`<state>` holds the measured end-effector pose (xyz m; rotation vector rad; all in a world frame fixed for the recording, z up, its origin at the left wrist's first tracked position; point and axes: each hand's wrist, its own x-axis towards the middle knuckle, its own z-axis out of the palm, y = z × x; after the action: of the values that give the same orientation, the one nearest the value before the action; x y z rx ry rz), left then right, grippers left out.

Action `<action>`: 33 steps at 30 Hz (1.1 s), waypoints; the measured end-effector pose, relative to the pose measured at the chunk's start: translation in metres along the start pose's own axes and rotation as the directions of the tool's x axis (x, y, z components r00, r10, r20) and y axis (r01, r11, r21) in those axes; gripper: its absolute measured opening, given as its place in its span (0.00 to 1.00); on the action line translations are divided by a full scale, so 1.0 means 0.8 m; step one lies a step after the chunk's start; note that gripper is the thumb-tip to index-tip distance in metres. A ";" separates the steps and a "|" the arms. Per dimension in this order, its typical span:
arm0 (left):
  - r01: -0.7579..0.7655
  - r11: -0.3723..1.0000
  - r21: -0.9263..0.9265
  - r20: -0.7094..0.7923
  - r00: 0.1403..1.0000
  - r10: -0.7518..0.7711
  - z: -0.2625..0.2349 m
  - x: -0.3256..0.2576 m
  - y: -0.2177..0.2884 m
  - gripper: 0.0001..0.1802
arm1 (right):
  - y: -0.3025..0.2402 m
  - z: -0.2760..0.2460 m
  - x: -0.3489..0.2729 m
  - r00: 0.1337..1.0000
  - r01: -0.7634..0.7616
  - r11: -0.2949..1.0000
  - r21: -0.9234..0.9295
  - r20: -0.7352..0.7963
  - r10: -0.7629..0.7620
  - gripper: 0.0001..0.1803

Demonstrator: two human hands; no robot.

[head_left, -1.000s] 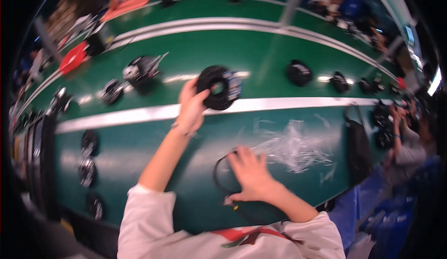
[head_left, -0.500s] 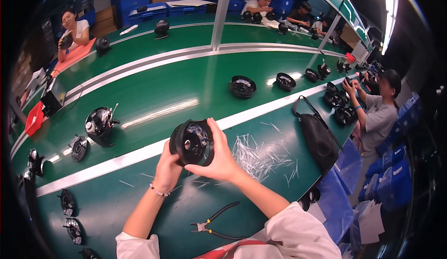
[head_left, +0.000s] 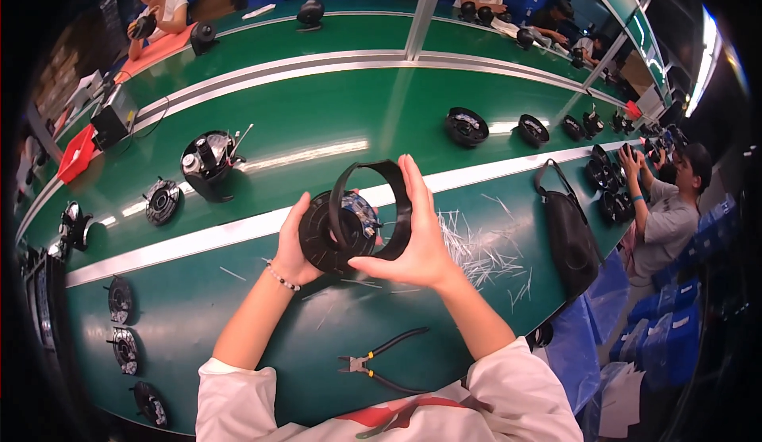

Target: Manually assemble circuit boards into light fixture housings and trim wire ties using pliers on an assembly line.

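My left hand (head_left: 292, 253) is closed on the edge of a round black plastic base (head_left: 314, 241) that carries a blue circuit board (head_left: 361, 212). My right hand (head_left: 425, 250) grips an open black plastic ring (head_left: 402, 197), thumb below and fingers along its outer side. The ring stands tilted at the right of the base and partly overlaps it; whether the two touch I cannot tell. Below my hands, cutting pliers (head_left: 385, 361) with black handles lie spread on the green worktable (head_left: 198, 323). Beside my right hand is a heap of thin white strips (head_left: 472, 251).
A black pouch (head_left: 568, 231) lies on the right. Round black parts (head_left: 124, 351) line the table's left side. Behind a pale rail (head_left: 182, 247), the green belt (head_left: 294, 188) carries an open black housing (head_left: 208, 164) and black shells (head_left: 467, 127). A co-worker (head_left: 671, 212) sits at right.
The ring, earlier around the base, now stands out to its right, with the base facing more upward. My hands have moved farther apart. The whole view has shifted.
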<state>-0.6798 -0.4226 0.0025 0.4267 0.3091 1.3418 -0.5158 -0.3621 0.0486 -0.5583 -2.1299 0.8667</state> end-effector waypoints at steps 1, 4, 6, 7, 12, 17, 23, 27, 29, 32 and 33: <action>0.025 1.000 -0.002 -0.060 0.998 -0.025 -0.003 -0.001 0.001 0.33 | -0.002 -0.002 0.003 0.994 0.006 0.999 -0.038 0.111 -0.001 0.65; 0.059 0.998 -0.026 -0.115 0.992 -0.061 -0.002 -0.003 0.005 0.30 | -0.008 0.009 -0.003 0.966 0.024 0.991 -0.135 0.259 0.012 0.63; 0.064 0.997 -0.047 -0.179 0.981 -0.071 0.005 -0.005 0.004 0.26 | -0.003 0.011 -0.007 0.973 0.028 1.000 -0.010 0.230 -0.025 0.61; 0.069 0.995 -0.074 -0.142 0.987 -0.079 0.009 -0.006 0.006 0.26 | -0.003 0.011 -0.005 0.972 0.082 0.996 -0.041 0.226 -0.071 0.61; 0.079 0.992 -0.100 -0.025 0.996 -0.082 -0.003 -0.010 0.014 0.23 | -0.018 0.006 0.002 0.976 0.141 0.982 -0.128 0.183 -0.116 0.61; 0.144 0.982 -0.122 -0.125 0.979 -0.159 -0.002 -0.010 0.013 0.22 | -0.019 0.005 0.004 0.955 0.064 0.998 0.020 0.291 -0.067 0.64; 0.137 0.985 -0.103 -0.079 0.986 -0.146 -0.005 -0.014 0.016 0.23 | -0.010 0.005 0.002 0.981 -0.119 0.874 0.472 0.190 0.030 0.63; 0.117 0.988 -0.096 -0.084 0.988 -0.126 0.003 -0.014 0.014 0.23 | -0.011 0.014 -0.004 0.978 0.025 0.999 0.044 0.207 -0.034 0.63; 0.083 0.993 -0.079 -0.184 0.978 -0.097 -0.002 -0.011 0.009 0.23 | -0.005 0.016 -0.007 0.980 0.033 0.999 0.042 0.196 -0.041 0.63; 0.038 0.998 -0.044 -0.193 0.980 -0.046 -0.011 -0.010 0.005 0.23 | 0.002 0.012 -0.005 0.987 0.034 0.988 0.149 0.149 -0.056 0.62; 0.067 0.995 -0.077 -0.124 0.989 -0.076 -0.013 -0.010 0.007 0.23 | 0.004 0.011 -0.005 0.990 0.020 0.969 0.245 0.131 -0.053 0.63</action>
<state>-0.6909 -0.4282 -0.0044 0.2678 0.3768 1.3082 -0.5199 -0.3659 0.0406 -0.3402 -2.1070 1.1542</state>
